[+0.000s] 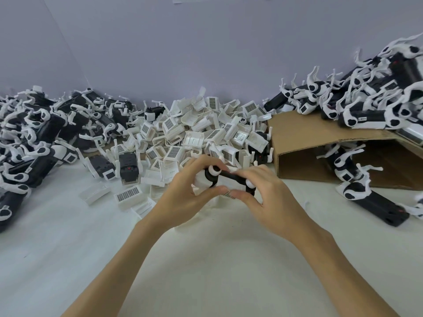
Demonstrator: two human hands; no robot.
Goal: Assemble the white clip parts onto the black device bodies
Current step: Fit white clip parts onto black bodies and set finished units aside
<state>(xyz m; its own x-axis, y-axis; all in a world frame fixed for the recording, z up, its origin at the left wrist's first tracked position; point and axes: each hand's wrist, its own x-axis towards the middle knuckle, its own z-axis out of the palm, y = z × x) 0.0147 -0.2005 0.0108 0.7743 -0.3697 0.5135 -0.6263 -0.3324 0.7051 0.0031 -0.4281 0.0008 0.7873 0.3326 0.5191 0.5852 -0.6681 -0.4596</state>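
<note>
A black device body (231, 177) with white end pieces is held between both hands just above the table, in the middle of the view. My left hand (185, 195) grips its left end, where a white clip part (201, 181) sits against the body. My right hand (265, 193) pinches the right end between thumb and fingers. The fingers hide most of the body and how the clip sits on it. Behind the hands lies a heap of loose white clip parts (196, 133), many with a dark grid label.
A pile of black bodies with white arms (39, 131) fills the left side. Another such pile (370, 97) lies on top of an open cardboard box (304, 138) at the right, with some inside it. Two white clips (128, 195) lie apart on the white table (68, 236).
</note>
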